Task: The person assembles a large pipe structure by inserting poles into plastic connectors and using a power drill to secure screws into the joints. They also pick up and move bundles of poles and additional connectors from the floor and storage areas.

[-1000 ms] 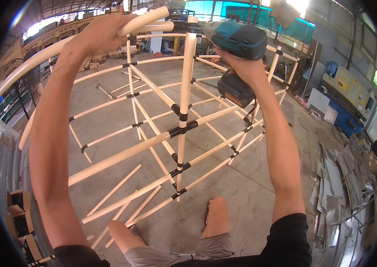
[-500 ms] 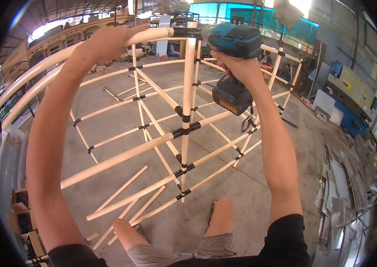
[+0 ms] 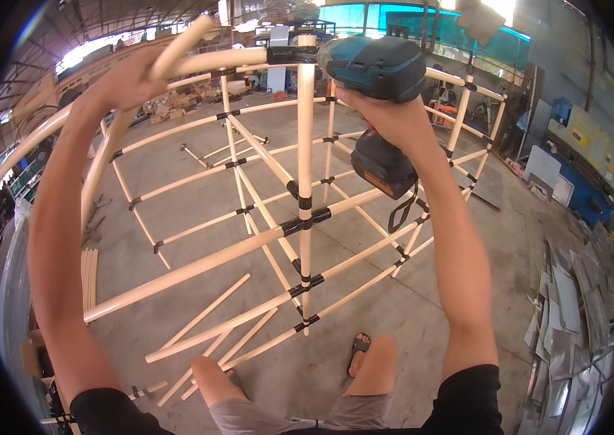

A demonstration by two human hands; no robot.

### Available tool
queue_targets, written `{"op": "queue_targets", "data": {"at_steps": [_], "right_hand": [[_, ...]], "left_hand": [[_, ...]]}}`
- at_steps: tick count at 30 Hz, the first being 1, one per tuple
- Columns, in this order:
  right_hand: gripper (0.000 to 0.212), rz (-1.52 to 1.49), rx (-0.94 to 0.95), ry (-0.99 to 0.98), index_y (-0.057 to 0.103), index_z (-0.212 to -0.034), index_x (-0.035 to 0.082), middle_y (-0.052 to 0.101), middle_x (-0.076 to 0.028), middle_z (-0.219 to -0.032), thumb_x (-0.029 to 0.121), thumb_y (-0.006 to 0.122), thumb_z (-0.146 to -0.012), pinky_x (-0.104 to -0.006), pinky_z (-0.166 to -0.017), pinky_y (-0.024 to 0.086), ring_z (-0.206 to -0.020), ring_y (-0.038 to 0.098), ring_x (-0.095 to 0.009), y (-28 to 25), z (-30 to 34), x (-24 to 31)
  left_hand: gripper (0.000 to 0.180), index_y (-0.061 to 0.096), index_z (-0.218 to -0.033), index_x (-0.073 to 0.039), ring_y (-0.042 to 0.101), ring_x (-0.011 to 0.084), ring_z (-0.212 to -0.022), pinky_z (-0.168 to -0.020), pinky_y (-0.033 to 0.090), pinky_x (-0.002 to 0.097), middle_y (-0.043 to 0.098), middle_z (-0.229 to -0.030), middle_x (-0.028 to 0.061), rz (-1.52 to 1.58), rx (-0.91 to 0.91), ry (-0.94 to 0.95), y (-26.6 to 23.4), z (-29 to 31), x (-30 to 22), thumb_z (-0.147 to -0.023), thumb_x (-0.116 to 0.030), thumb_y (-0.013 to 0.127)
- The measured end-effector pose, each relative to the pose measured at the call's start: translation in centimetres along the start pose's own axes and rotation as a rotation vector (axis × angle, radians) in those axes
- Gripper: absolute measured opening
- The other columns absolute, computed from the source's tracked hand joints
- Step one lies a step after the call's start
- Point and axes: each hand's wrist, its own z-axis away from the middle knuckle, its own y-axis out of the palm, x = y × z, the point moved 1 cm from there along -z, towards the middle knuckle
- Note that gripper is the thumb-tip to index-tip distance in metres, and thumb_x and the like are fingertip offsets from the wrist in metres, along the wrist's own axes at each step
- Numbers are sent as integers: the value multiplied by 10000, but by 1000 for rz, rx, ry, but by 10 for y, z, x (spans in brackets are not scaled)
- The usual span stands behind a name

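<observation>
My left hand [image 3: 127, 81] grips a cream top pipe [image 3: 220, 61] of a pipe rack frame at the upper left. My right hand [image 3: 386, 116] holds a teal and black cordless drill [image 3: 376, 67] by its handle, the battery [image 3: 384, 165] hanging below my wrist. The drill's nose points left at a black joint clamp [image 3: 291, 54] where the top pipe meets an upright cream pipe [image 3: 305, 181]. The frame is built of several cream pipes joined by black clamps [image 3: 305, 220].
Loose cream pipes [image 3: 205, 313] lie on the concrete floor beneath the frame, with a bundle [image 3: 89, 268] at the left. My knees and a sandalled foot [image 3: 359, 346] show at the bottom. Metal sheets [image 3: 568, 319] are stacked at the right, machines [image 3: 586, 156] stand beyond.
The drill and both hands have stayed at the top joint; the view has shifted a little, bringing the upright pipe closer to centre and my knees further into the picture.
</observation>
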Motion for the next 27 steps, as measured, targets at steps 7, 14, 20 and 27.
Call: {"op": "queue_targets", "data": {"at_steps": [7, 14, 20, 27], "right_hand": [[315, -25, -13, -36, 695, -986, 81, 650, -50, -791, 292, 750, -758, -325, -667, 479, -721, 609, -170, 1, 3, -1], [260, -1, -30, -40, 706, -913, 88, 549, 34, -586, 310, 760, -789, -248, -474, 422, -512, 495, -50, 3, 5, -6], [280, -29, -44, -128, 710, -895, 86, 558, 32, -600, 332, 772, -780, -253, -479, 436, -525, 505, -55, 2, 5, -6], [287, 13, -66, -107, 709, -832, 89, 550, 41, -590, 362, 777, -780, -243, -484, 454, -519, 496, -53, 3, 6, -15]], "left_hand": [[807, 302, -1464, -159, 557, 369, -1095, -869, 497, 426, 551, -1223, 221, -384, -234, 25, 31, -9, -12, -743, 16, 620], [979, 136, -1522, -299, 576, 335, -892, -719, 538, 424, 503, -1056, 152, -514, -292, 105, 69, -49, -52, -745, 109, 570], [1012, 176, -1505, -382, 578, 342, -806, -659, 517, 446, 473, -1008, 150, -489, -300, 227, 83, -44, -65, -718, 113, 575], [975, 214, -1496, -374, 580, 376, -756, -638, 497, 468, 492, -995, 169, -328, -250, 183, 89, -33, -52, -719, 50, 624]]}}
